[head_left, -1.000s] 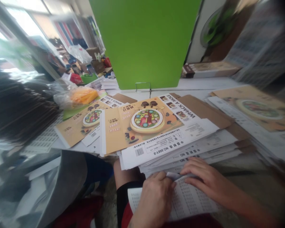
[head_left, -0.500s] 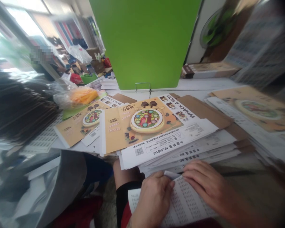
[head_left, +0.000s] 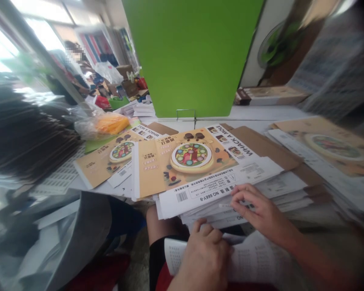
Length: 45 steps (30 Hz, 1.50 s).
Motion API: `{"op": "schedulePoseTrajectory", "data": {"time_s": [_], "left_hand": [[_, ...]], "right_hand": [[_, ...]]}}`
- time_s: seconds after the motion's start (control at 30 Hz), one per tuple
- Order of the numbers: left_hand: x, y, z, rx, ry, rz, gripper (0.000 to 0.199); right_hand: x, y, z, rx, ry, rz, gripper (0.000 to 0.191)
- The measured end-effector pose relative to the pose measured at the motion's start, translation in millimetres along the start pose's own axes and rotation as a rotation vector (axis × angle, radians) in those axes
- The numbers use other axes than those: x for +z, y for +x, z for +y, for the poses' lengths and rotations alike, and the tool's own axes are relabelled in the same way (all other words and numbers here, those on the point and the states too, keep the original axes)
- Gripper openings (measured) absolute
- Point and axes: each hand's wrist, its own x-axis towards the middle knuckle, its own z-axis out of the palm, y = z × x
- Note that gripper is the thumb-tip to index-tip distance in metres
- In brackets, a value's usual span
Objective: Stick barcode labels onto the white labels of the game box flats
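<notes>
My left hand point(head_left: 204, 250) is closed on a white sheet of stickers point(head_left: 251, 258) printed with rows of small text, held low over my lap. Between thumb and index finger, my right hand point(head_left: 256, 206) pinches a small white sticker point(head_left: 225, 205), raised over the front edge of the box stack. The top flat printed box point(head_left: 197, 161) shows a round game board and "WHACK A MOLE" lettering. Its white side flap point(head_left: 206, 194) carries a barcode and "NO.666Y-9". More folded boxes point(head_left: 212, 218) lie beneath it, partly hidden by my hands.
A green panel point(head_left: 194, 56) stands behind the boxes. Other printed boxes lie left point(head_left: 106, 155) and right point(head_left: 330, 141). A dark stack of cardboard point(head_left: 27, 137) rises at far left, above a grey bag point(head_left: 79, 234) holding paper. In the background left is a person point(head_left: 74, 74).
My right hand has lifted off the sticker sheet, up and forward to the box flap, with a small sticker in its fingers. The left hand stays on the sheet, slightly lower.
</notes>
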Motion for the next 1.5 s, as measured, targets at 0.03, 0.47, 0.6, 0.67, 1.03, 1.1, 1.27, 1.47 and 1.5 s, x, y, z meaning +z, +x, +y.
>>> {"op": "schedulePoseTrajectory", "data": {"time_s": [0.03, 0.47, 0.6, 0.67, 1.03, 1.1, 1.27, 1.47, 1.5], "left_hand": [[2.1, 1, -1, 0.056, 0.032, 0.023, 0.018], [7.4, 3, -13, 0.105, 0.158, 0.001, 0.017], [8.1, 5, -14, 0.103, 0.162, -0.009, 0.018], [7.8, 5, -14, 0.109, 0.167, -0.006, 0.019], [0.9, 12, -12, 0.133, 0.199, -0.012, 0.018], [-2.6, 15, -13, 0.138, 0.202, -0.026, 0.017], [-6.2, 21, -15, 0.104, 0.193, -0.062, 0.017], [-4.4, 21, -15, 0.087, 0.240, -0.103, 0.015], [-4.9, 21, -15, 0.084, 0.245, -0.108, 0.016]], "right_hand": [[0, 10, 0, 0.006, 0.007, -0.015, 0.018], [28, 60, -9, 0.013, -0.028, -0.193, 0.018], [29, 60, -9, 0.009, -0.046, -0.185, 0.016], [30, 61, -10, 0.017, -0.054, -0.183, 0.015], [35, 59, -10, -0.012, -0.098, -0.142, 0.015], [35, 59, -9, -0.015, -0.109, -0.132, 0.014], [38, 57, -9, -0.037, -0.141, -0.103, 0.015], [42, 53, -11, -0.052, -0.258, -0.029, 0.014], [42, 52, -11, -0.054, -0.272, -0.026, 0.014]]}}
